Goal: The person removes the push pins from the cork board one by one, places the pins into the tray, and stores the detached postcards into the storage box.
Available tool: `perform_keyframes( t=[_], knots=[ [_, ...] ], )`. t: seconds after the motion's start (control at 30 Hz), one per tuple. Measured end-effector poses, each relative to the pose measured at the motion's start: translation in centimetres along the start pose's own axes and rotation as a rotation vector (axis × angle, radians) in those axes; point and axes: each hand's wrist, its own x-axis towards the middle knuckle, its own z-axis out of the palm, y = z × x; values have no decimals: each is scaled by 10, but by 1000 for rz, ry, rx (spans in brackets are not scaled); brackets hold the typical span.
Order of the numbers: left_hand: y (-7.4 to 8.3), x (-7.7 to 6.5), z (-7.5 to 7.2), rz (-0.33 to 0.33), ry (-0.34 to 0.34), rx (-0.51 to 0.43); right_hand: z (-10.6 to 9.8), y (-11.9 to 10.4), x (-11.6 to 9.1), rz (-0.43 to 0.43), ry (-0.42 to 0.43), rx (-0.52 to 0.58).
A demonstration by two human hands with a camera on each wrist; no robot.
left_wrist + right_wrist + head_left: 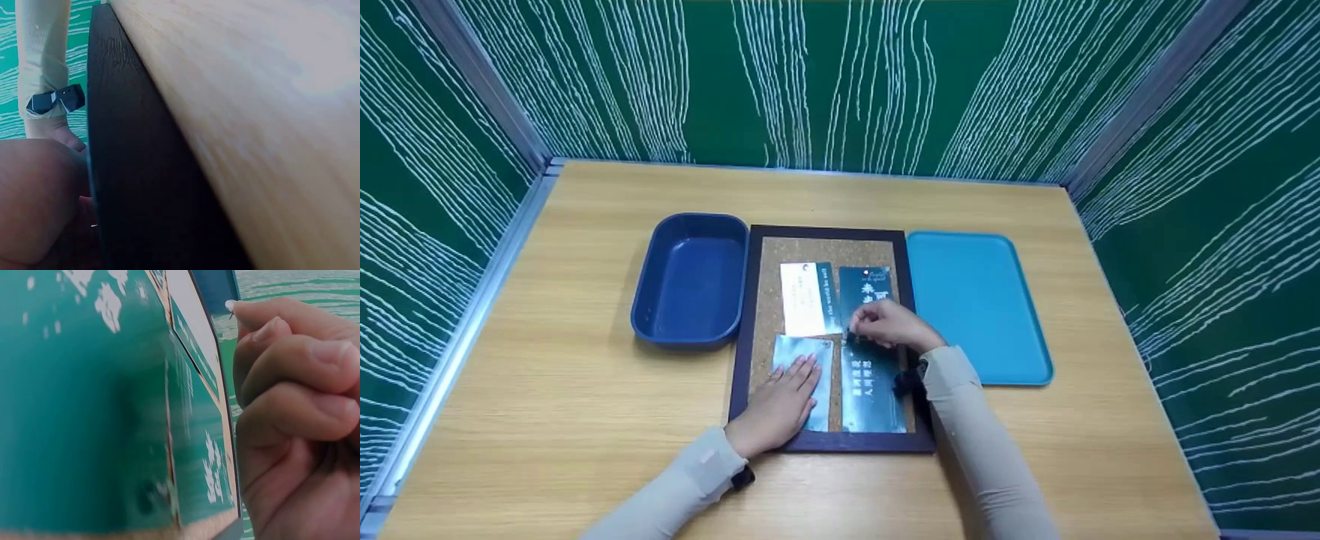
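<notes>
A dark-framed cork board (769, 300) lies on the table with several printed cards on it. My left hand (780, 405) rests on the lower left pale blue card (802, 346), fingers extended. Over the inner corners of the right-hand cards, my right hand (892, 324) pinches a small pin with a white head (229, 305) between thumb and forefinger; its metal point shows in the right wrist view. Under that hand lie the upper right green card (851, 281) and lower right green card (877, 409). A white and green card (802, 300) sits at upper left.
A deep navy blue tub (690, 277) stands against the board's left side. Along its right side lies a flat turquoise tray (982, 300). Green panels with white lines (840, 90) border the wooden table (547, 360) at the back and sides.
</notes>
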Motion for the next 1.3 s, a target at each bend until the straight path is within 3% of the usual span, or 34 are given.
perform_keyframes(
  t=[0.33, 0.87, 1.3],
  knots=[
    [1, 0, -3, -11, -29, -20, -26, 5, -12, 3, 86, 36],
    [1, 0, -1, -14, -25, -33, -70, 23, -28, 61, 217, 78],
    [3, -1, -4, -8, -11, -35, -96, 32, -52, 45, 290, 94]
  ],
)
